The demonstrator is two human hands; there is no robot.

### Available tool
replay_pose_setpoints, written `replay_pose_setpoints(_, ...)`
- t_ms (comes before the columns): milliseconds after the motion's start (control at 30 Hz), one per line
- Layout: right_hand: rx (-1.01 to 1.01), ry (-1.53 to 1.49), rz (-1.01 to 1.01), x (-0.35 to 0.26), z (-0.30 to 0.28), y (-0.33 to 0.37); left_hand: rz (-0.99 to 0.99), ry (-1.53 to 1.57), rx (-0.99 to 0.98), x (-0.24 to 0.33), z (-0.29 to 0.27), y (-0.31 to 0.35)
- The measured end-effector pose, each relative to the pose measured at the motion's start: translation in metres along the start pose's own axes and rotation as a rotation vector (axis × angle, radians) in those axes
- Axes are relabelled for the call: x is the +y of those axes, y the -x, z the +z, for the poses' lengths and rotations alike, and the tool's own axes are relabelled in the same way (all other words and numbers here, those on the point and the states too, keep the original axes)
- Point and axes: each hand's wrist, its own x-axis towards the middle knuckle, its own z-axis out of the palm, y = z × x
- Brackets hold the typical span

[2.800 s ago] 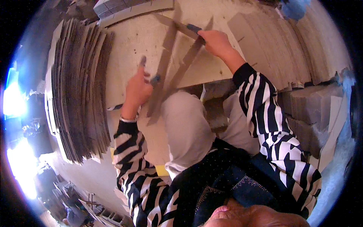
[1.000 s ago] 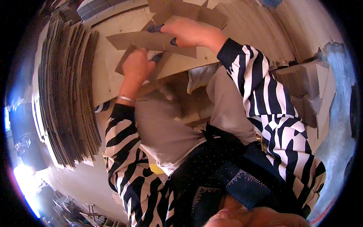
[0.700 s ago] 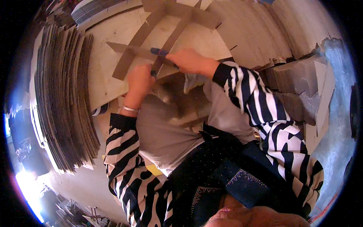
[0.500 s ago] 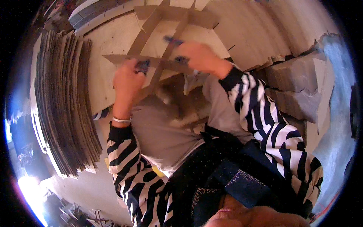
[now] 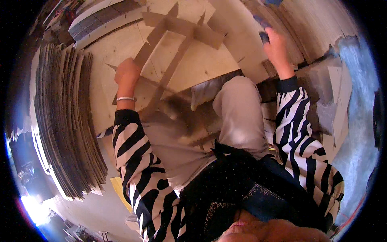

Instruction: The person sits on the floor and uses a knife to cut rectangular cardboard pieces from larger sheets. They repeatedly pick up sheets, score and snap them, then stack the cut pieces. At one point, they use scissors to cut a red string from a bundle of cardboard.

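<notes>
On the pale wooden board in front of me lies a cardboard divider grid (image 5: 174, 60) made of crossing slotted strips. Its near end reaches over the board's edge above my lap. My left hand (image 5: 127, 72) is closed at the grid's left side, on the near cross strip; its fingertips are hidden behind the hand. Far to the right, my right hand (image 5: 275, 46) is stretched out by the cardboard sheets (image 5: 298, 30), thumb and fingers apart, with nothing visible between them. Dark covers wrap its fingertips.
A tall row of cardboard strips (image 5: 62, 117) stands at the left. More bundled cardboard (image 5: 107, 22) lies at the far left, and stacked pieces (image 5: 312, 88) sit right of my knee. Blue translucent sheeting (image 5: 358, 109) hangs along the right side.
My right hand has left the grid and swung far right to the cardboard sheets. My left hand has shifted slightly left, still at the grid, whose near cross strip has tilted.
</notes>
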Motion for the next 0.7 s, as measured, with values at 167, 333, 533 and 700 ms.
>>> replay_pose_setpoints(167, 0.129, -0.593, -0.14, -0.06, 0.053, -0.052, 0.003, -0.073, 0.013, -0.021, 0.004, 0.001)
replay_pose_setpoints(333, -0.299, -0.684, -0.14, -0.118, 0.109, -0.047, 0.011, -0.061, 0.037, -0.006, 0.006, -0.002)
replay_pose_setpoints(533, -0.276, -0.394, -0.286, -0.103, 0.093, -0.035, -0.004, -0.072, 0.036, -0.008, 0.005, 0.004)
replay_pose_setpoints(700, -0.233, -0.265, -0.555, -0.135, 0.082, -0.018, -0.021, -0.065, 0.02, -0.004, 0.001, 0.002)
